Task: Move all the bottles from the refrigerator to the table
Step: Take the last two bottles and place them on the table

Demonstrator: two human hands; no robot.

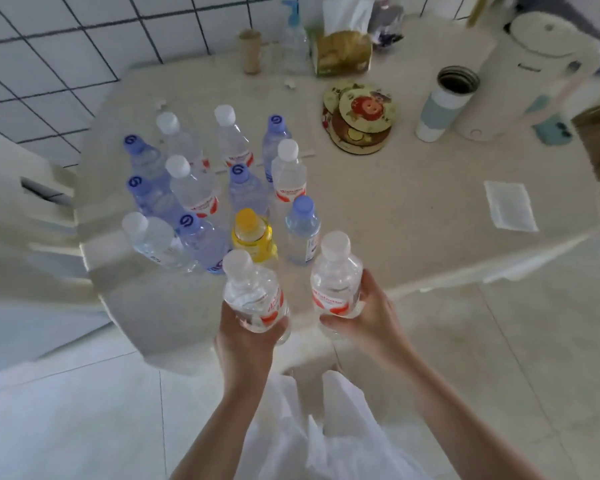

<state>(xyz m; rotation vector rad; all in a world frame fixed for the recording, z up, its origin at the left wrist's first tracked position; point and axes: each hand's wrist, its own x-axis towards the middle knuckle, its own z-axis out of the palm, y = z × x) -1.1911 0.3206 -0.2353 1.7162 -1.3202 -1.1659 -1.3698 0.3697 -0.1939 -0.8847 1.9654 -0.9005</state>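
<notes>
My left hand (246, 336) grips a clear water bottle (252, 292) with a white cap and red label, held above the near edge of the cream table (413, 216). My right hand (364, 315) grips a second bottle of the same kind (336, 275), upright beside the first. Several bottles stand grouped on the left half of the table: white-capped clear ones (191, 188), blue-capped ones (246, 188) and a small yellow bottle (252, 237). The refrigerator is not in view.
A stack of round coasters (361, 119), an open tumbler (447, 102), a white kettle (534, 74), a tissue box (342, 51) and a cardboard tube (250, 51) stand at the table's far side. A folded paper (510, 209) lies at right. A tiled wall is at left.
</notes>
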